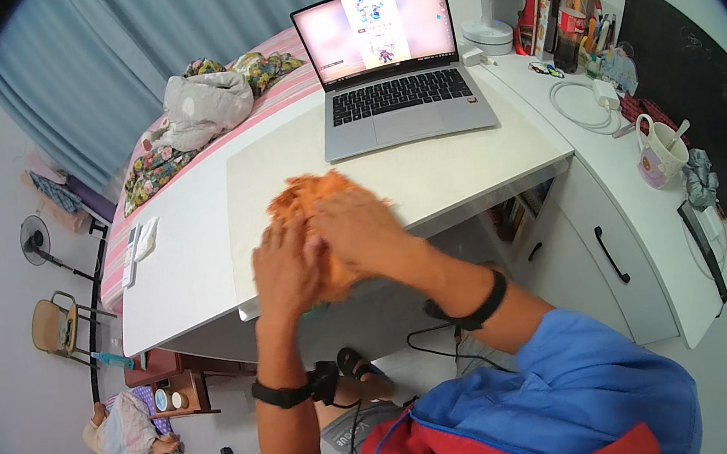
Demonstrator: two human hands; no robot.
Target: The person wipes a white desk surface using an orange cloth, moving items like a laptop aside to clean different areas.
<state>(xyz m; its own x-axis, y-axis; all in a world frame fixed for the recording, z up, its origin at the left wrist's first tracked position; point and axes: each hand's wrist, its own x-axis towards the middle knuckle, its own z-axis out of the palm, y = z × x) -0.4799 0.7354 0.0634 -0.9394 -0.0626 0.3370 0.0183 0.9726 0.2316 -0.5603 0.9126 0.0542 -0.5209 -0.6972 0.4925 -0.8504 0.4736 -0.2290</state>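
Observation:
An orange fluffy cloth or plush item (313, 192) lies bunched at the near edge of the white desk (199, 250), partly hanging over it. My left hand (285, 262) rests on its left side with the fingers pointing away from me. My right hand (360, 231) lies across its upper right part, slightly blurred. The hands are close together, and whether the fingers grip the orange item or only press on it cannot be told. Beyond it stands an open laptop (410, 109) with its screen lit.
At the left of the desk are a white remote control (131, 256) and a crumpled tissue (147, 238). On the right side surface stand a mug with a spoon (662, 157), a coiled white cable (584, 112), a bottle (567, 41) and a lamp (485, 8).

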